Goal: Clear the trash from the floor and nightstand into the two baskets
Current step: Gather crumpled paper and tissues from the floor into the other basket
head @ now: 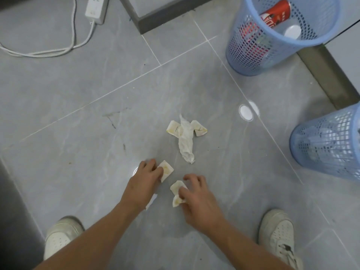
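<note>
both hands reach down, left hand (145,177) and right hand (196,197) fingers curled.

Head cam, steep downward, floor (97,94) close.

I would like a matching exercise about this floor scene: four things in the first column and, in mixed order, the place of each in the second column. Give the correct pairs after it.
Column 1
1. red can
2. left hand
3. twisted tissue
4. power strip

Column 2
A. on the floor at the top left, with a white cable
B. lying free on the tiles, beyond both hands
C. inside the farther blue basket
D. on a folded stained paper piece

Pairs: 1-C, 2-D, 3-B, 4-A
</note>
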`<act>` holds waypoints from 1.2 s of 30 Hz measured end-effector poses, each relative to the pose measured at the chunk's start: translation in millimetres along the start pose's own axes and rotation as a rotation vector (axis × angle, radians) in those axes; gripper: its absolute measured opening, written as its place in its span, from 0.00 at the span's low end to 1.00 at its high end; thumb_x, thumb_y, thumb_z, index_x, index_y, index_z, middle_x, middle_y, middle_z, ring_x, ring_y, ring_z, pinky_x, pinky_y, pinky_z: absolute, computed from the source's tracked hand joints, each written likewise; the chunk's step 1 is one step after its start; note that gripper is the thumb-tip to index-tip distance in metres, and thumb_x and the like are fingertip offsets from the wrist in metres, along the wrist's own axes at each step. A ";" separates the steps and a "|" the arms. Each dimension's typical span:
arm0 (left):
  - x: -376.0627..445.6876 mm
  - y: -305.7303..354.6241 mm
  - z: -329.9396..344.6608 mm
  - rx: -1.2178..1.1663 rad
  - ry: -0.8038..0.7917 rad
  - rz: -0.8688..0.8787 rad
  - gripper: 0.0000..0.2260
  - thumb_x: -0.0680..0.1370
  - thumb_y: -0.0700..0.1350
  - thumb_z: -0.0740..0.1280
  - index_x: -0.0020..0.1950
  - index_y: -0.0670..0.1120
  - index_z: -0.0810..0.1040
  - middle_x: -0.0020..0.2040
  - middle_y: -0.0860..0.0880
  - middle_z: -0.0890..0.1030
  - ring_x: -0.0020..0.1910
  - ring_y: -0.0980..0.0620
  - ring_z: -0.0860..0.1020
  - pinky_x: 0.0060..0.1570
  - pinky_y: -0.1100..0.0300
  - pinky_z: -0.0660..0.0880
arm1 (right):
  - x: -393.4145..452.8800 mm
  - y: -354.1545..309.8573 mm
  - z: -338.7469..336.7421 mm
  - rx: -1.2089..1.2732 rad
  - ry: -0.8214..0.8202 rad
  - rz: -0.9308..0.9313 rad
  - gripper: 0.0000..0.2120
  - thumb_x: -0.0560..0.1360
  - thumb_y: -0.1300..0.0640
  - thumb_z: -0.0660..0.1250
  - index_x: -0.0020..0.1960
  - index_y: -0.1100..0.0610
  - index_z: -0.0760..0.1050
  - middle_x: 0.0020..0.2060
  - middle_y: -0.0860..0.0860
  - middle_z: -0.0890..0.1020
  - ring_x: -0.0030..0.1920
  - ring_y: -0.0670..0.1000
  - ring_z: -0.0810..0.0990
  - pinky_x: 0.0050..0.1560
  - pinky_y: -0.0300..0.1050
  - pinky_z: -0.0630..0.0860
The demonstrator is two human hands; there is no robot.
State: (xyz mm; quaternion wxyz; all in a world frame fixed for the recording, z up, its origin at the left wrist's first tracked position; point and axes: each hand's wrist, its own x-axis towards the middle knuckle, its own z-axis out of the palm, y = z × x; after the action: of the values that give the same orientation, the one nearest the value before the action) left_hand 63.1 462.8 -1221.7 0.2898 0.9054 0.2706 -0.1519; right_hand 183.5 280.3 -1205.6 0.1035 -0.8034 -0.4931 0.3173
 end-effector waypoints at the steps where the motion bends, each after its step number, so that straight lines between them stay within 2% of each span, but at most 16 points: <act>1: 2.0 -0.5 -4.0 -0.014 0.019 0.002 0.06 0.76 0.39 0.71 0.48 0.47 0.75 0.53 0.51 0.71 0.52 0.49 0.70 0.31 0.48 0.77 | 1.8 -5.7 5.9 -0.026 -0.034 0.004 0.10 0.70 0.59 0.69 0.50 0.50 0.74 0.68 0.52 0.70 0.65 0.58 0.69 0.41 0.51 0.81; 4: 9.5 -1.3 -17.6 -0.040 0.072 0.022 0.07 0.77 0.36 0.69 0.47 0.47 0.75 0.51 0.51 0.71 0.50 0.49 0.69 0.31 0.48 0.77 | 13.4 -12.9 15.9 -0.084 -0.038 0.065 0.13 0.68 0.63 0.70 0.51 0.52 0.78 0.66 0.52 0.71 0.62 0.59 0.71 0.43 0.50 0.77; 6: 14.6 -2.6 -26.9 -0.085 0.124 0.015 0.06 0.78 0.35 0.67 0.47 0.47 0.75 0.51 0.52 0.71 0.49 0.49 0.69 0.33 0.48 0.77 | 21.4 -12.3 22.4 -0.081 -0.047 0.091 0.16 0.69 0.66 0.67 0.54 0.53 0.77 0.63 0.51 0.70 0.60 0.58 0.71 0.44 0.51 0.76; 9: 19.6 -2.8 -39.5 -0.135 0.186 0.022 0.05 0.79 0.38 0.63 0.48 0.46 0.77 0.50 0.52 0.72 0.48 0.50 0.69 0.36 0.48 0.77 | 25.0 -7.5 25.3 -0.019 -0.083 0.108 0.18 0.71 0.67 0.63 0.58 0.54 0.75 0.60 0.53 0.73 0.62 0.58 0.71 0.50 0.54 0.77; 11: 18.7 6.0 -46.8 -0.154 0.218 0.028 0.05 0.79 0.38 0.63 0.48 0.46 0.77 0.49 0.52 0.72 0.48 0.50 0.70 0.37 0.49 0.77 | 20.4 -2.6 13.8 0.039 -0.015 0.122 0.16 0.71 0.68 0.63 0.56 0.56 0.76 0.56 0.54 0.75 0.59 0.59 0.74 0.49 0.53 0.76; 14: 12.3 38.9 -61.4 -0.189 0.251 0.065 0.08 0.78 0.34 0.65 0.47 0.47 0.77 0.49 0.53 0.71 0.48 0.52 0.70 0.38 0.53 0.76 | 2.4 2.7 -26.2 0.192 0.175 0.183 0.09 0.68 0.69 0.65 0.45 0.58 0.73 0.45 0.53 0.75 0.46 0.58 0.76 0.40 0.52 0.75; 17: 10.4 101.6 -88.4 -0.259 0.284 0.139 0.11 0.77 0.31 0.66 0.47 0.47 0.76 0.49 0.54 0.72 0.49 0.52 0.72 0.42 0.60 0.73 | -25.8 10.0 -93.0 0.285 0.394 0.297 0.12 0.69 0.69 0.67 0.43 0.56 0.67 0.41 0.50 0.72 0.39 0.55 0.73 0.37 0.50 0.71; 19: 17.4 158.3 -112.1 -0.309 0.305 0.177 0.11 0.76 0.30 0.67 0.46 0.47 0.77 0.49 0.54 0.72 0.50 0.52 0.73 0.45 0.64 0.71 | -48.5 20.5 -145.9 0.349 0.536 0.407 0.13 0.70 0.67 0.69 0.44 0.55 0.66 0.41 0.48 0.72 0.38 0.53 0.72 0.37 0.49 0.69; 21: 26.0 222.9 -137.2 -0.363 0.315 0.224 0.11 0.76 0.30 0.67 0.46 0.46 0.78 0.50 0.53 0.73 0.50 0.53 0.74 0.47 0.66 0.72 | -75.8 34.2 -200.4 0.412 0.674 0.493 0.13 0.71 0.66 0.70 0.46 0.53 0.68 0.41 0.47 0.73 0.39 0.50 0.72 0.38 0.43 0.67; 24: 44.4 322.6 -167.5 -0.413 0.313 0.359 0.11 0.76 0.30 0.67 0.47 0.46 0.78 0.49 0.53 0.73 0.48 0.52 0.75 0.45 0.63 0.72 | -119.2 65.2 -278.9 0.500 0.859 0.579 0.14 0.74 0.64 0.69 0.47 0.49 0.67 0.41 0.45 0.73 0.40 0.47 0.74 0.38 0.39 0.68; 27: 65.2 412.9 -183.7 -0.418 0.290 0.478 0.10 0.76 0.30 0.67 0.48 0.45 0.79 0.49 0.51 0.72 0.48 0.50 0.74 0.43 0.62 0.72 | -156.0 106.2 -334.4 0.567 0.982 0.705 0.13 0.75 0.63 0.68 0.45 0.49 0.67 0.40 0.47 0.75 0.40 0.50 0.76 0.37 0.44 0.73; 30: 85.2 484.3 -176.8 -0.379 0.213 0.568 0.08 0.76 0.30 0.65 0.48 0.42 0.79 0.48 0.48 0.73 0.49 0.48 0.73 0.44 0.54 0.75 | -178.6 149.6 -365.9 0.589 1.031 0.821 0.12 0.75 0.64 0.69 0.45 0.50 0.68 0.41 0.48 0.77 0.41 0.47 0.77 0.38 0.40 0.71; 32: 104.1 513.0 -161.3 -0.333 0.163 0.574 0.06 0.77 0.32 0.65 0.49 0.40 0.80 0.49 0.46 0.74 0.51 0.46 0.73 0.45 0.48 0.75 | -182.6 173.0 -374.8 0.599 1.007 0.857 0.11 0.75 0.64 0.69 0.47 0.52 0.70 0.42 0.51 0.79 0.43 0.51 0.78 0.41 0.43 0.72; 34: 123.5 535.0 -141.9 -0.327 0.104 0.525 0.06 0.80 0.38 0.66 0.54 0.42 0.81 0.53 0.45 0.75 0.55 0.44 0.74 0.53 0.46 0.75 | -185.9 195.9 -379.5 0.584 0.942 0.851 0.09 0.76 0.64 0.70 0.51 0.55 0.72 0.48 0.53 0.80 0.47 0.54 0.79 0.45 0.49 0.77; 36: 136.9 541.5 -129.8 -0.266 0.011 0.463 0.11 0.82 0.46 0.66 0.63 0.47 0.81 0.62 0.44 0.74 0.63 0.43 0.73 0.61 0.47 0.74 | -184.8 206.1 -381.5 0.571 0.847 0.850 0.11 0.78 0.61 0.70 0.59 0.56 0.74 0.57 0.54 0.78 0.53 0.55 0.79 0.55 0.53 0.79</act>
State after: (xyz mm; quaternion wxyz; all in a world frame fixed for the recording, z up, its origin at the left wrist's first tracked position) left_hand 502.0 225.4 -939.1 0.4318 0.8979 0.0753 -0.0399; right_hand 509.0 76.2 -932.5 0.3628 -0.9243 0.0531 0.1056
